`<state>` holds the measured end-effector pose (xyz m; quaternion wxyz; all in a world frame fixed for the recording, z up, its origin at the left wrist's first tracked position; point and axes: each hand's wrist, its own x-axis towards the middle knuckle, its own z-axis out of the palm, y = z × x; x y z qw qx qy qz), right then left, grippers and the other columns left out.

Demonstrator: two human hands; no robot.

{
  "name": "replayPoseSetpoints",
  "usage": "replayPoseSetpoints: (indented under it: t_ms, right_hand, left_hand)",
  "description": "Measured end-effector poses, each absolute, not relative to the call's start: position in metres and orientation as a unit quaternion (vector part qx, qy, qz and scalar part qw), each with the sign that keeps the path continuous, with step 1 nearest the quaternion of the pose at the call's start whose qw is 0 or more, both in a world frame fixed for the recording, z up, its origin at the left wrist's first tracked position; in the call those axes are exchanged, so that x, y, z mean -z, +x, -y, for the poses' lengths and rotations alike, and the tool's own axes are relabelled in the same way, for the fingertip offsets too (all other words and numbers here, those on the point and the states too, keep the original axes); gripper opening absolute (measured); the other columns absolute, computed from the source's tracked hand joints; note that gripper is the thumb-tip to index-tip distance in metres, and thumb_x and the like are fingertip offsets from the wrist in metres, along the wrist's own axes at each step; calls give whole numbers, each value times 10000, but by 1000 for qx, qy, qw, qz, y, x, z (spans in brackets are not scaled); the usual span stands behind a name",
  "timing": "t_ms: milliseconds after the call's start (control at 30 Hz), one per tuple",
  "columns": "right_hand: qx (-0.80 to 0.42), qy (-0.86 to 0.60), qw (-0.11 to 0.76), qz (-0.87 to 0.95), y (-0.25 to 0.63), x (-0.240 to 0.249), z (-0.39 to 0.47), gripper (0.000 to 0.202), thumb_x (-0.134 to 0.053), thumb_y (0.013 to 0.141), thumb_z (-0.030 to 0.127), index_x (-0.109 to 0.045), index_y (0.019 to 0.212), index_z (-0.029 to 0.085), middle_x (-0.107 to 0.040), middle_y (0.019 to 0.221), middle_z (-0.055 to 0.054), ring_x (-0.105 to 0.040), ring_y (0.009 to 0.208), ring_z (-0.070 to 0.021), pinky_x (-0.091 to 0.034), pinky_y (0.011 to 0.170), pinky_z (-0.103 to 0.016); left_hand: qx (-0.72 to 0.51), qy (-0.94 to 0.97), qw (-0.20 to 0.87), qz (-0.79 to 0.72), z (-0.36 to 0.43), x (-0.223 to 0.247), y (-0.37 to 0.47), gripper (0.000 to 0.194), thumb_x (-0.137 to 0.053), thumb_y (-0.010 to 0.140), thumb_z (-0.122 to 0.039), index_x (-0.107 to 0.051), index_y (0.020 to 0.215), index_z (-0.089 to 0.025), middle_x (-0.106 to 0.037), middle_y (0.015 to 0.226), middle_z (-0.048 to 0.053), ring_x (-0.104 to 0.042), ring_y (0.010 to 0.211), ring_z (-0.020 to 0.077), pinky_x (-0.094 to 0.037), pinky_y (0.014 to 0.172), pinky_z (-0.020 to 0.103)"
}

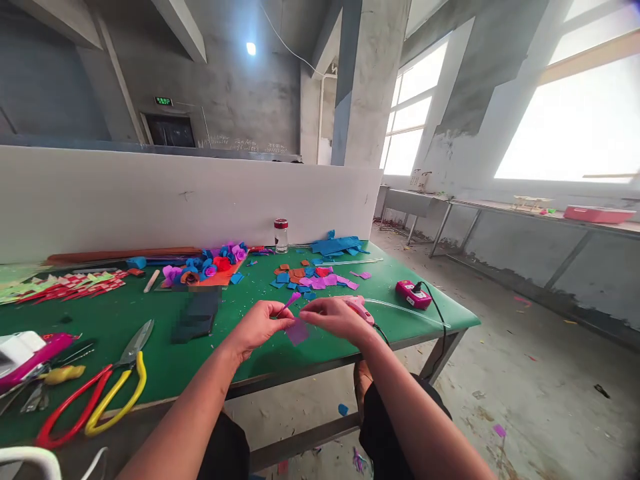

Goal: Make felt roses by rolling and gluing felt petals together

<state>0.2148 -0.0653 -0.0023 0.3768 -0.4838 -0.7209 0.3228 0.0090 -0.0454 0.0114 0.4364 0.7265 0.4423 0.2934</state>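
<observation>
Near the front edge of the green table (250, 357), my left hand (260, 325) pinches a piece of purple paper (292, 301) between thumb and fingers. A flat purple square (297, 331) hangs just below the fingertips. My right hand (333, 313) is close beside it, fingers together at the edge of the purple paper; what lies between them is too small to make out. Partly behind my right hand lies a pink glue gun (361, 308). Beyond the hands are scattered purple squares (325, 281), with blue and orange ones.
Red-and-yellow-handled scissors (120, 380) lie at the left, near a dark, blurred object (200, 313). Paper flowers (210, 265) and a red-lidded jar (281, 237) stand by the white partition (190, 200). A pink power socket (413, 295) with a black cord sits at the right.
</observation>
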Motion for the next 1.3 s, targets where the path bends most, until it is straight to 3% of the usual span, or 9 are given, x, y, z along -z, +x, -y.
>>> replayPoseSetpoints:
  t_ms: [167,267,367,567,767,967,1067,1200,1300]
  right_hand:
    - [-310,-510,317,737,194,0,68,260,-611,754,366,-735,632,173,-579,527,16,-446,497,-108,-273,451,-231]
    - [-323,-517,302,733,198,5,63,249,-569,740,296,-728,602,162,-448,442,44,-321,446,-81,-208,432,-233]
    - [-341,-505,310,730,201,4,58,244,-556,738,282,-735,622,163,-421,443,49,-310,451,-81,-215,442,-229]
    - [-281,-486,488,668,199,-11,47,336,-513,792,415,-627,600,165,-394,536,44,-311,512,-95,-225,491,-235]
    - [-275,-485,585,589,203,7,45,342,-489,791,459,-483,571,197,-357,546,41,-352,538,-121,-280,530,-248]
    - [-333,-419,666,520,193,3,41,277,-557,748,460,-596,744,186,-529,659,7,-491,626,-147,-389,613,-263]
    - [-365,-397,677,500,187,-6,49,250,-610,709,432,-585,769,190,-540,655,20,-491,607,-135,-389,603,-253]
    - [-367,-414,662,506,190,-14,61,177,-601,682,362,-545,675,194,-461,597,50,-397,553,-108,-304,533,-234]
    - [-335,-444,662,502,196,-18,65,115,-553,666,297,-505,624,201,-450,586,53,-380,555,-109,-286,525,-234]
  left_hand:
    - [-295,738,399,-458,37,-2,15,224,-671,687,-382,-711,687,-162,-676,678,8,-559,711,176,-390,675,264]
    - [-300,735,390,-467,36,1,19,216,-668,681,-377,-709,682,-165,-673,660,4,-566,725,181,-389,677,260]
    - [-313,728,397,-463,39,-4,21,256,-686,672,-421,-695,693,-167,-659,675,6,-559,717,177,-394,667,257]
    - [-449,664,403,-443,56,-23,9,409,-622,746,-556,-613,958,-206,-548,775,-27,-377,520,87,-301,489,222]
    - [-477,672,388,-414,66,-15,9,349,-555,817,-539,-566,952,-218,-559,680,-29,-354,491,100,-277,470,229]
    - [-510,615,475,-368,77,-17,26,314,-626,817,-476,-426,850,-236,-661,679,-29,-331,462,80,-256,456,209]
    - [-531,562,537,-338,81,-18,28,313,-689,780,-435,-458,795,-224,-685,716,-17,-418,489,83,-318,460,205]
    - [-559,477,600,-316,78,-13,26,313,-850,598,-341,-607,717,-183,-693,757,-5,-573,629,94,-477,597,214]
    - [-559,417,641,-320,73,-9,25,313,-902,501,-273,-675,686,-162,-679,719,-12,-599,635,84,-480,565,182]
